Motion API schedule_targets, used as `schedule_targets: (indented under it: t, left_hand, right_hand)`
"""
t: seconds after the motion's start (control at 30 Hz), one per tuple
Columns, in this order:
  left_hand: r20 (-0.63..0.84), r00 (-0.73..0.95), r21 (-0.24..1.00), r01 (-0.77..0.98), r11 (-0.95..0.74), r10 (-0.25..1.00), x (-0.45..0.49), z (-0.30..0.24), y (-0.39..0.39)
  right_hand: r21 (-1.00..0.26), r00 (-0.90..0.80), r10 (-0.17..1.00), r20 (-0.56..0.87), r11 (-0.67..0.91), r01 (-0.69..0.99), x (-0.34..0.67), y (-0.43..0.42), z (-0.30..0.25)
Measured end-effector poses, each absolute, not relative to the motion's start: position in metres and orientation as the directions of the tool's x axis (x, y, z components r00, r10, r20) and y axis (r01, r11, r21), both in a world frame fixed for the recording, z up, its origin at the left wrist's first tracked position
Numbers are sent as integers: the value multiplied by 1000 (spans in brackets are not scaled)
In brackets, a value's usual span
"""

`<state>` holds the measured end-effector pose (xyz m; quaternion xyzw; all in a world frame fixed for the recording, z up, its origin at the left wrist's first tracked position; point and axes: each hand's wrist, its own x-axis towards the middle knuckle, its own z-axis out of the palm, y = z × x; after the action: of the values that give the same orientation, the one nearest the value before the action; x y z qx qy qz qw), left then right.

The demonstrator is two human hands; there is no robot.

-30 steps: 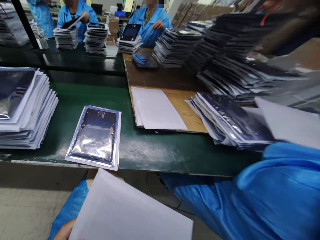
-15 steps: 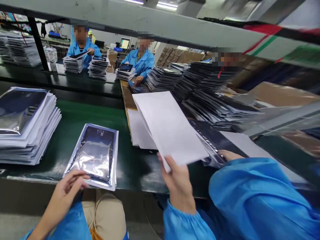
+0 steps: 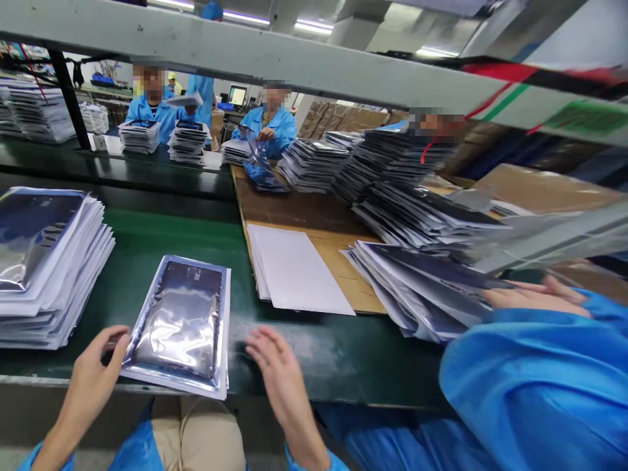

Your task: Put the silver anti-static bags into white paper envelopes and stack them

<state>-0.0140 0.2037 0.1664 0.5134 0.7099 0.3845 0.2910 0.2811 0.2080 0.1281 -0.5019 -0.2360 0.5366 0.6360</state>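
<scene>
One flat silver-and-black plastic packet (image 3: 181, 320) on white paper (image 3: 227, 307) lies unstacked between left hand (image 3: 93, 366), at its edge with grip unclear, and right hand (image 3: 277, 363), apart, loose and empty, with the tall packet-and-white-paper stack (image 3: 69, 275) left of both seemingly done.

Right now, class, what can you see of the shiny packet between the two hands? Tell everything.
The shiny packet looks like glossy, silver-edged plastic over a dark rectangle. It lies flat on white paper at the near edge of the green table. The left hand is at its left edge, apparently touching; the right hand is apart.
</scene>
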Motion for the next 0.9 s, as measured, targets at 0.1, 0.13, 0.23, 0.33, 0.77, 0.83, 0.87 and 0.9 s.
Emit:
schedule_targets:
  t: [0.1, 0.13, 0.23, 0.33, 0.77, 0.83, 0.87, 0.9]
  left_hand:
    - [8, -165, 797, 596, 93, 986, -13, 164, 227]
    - [7, -120, 777, 625, 70, 993, -13, 162, 232]
    - [-11, -113, 801, 594, 76, 994, -13, 159, 241]
    - [-186, -127, 924, 315, 217, 974, -11, 167, 241]
    - [-272, 207, 962, 32, 272, 940, -6, 192, 213]
    - [-302, 175, 951, -5, 308, 937, -4, 192, 213]
    - [-329, 159, 940, -44, 340, 931, 0, 192, 215]
    - [-360, 153, 922, -90, 376, 920, 6, 193, 218]
  right_hand:
    - [-953, 151, 968, -200, -156, -261, 249, 203, 119]
    - [-958, 145, 970, -194, -156, -242, 242, 205, 116]
    - [-959, 172, 966, -192, -148, -242, 233, 213, 113]
    - [-955, 155, 969, -191, -147, -256, 235, 214, 115]
    - [-908, 99, 984, -145, -92, -410, 233, 200, 138]
    - [-870, 2, 996, -85, -73, -487, 233, 193, 148]
    - [-857, -28, 998, -58, -64, -511, 235, 188, 153]
    - [-854, -30, 999, -41, -51, -517, 237, 183, 156]
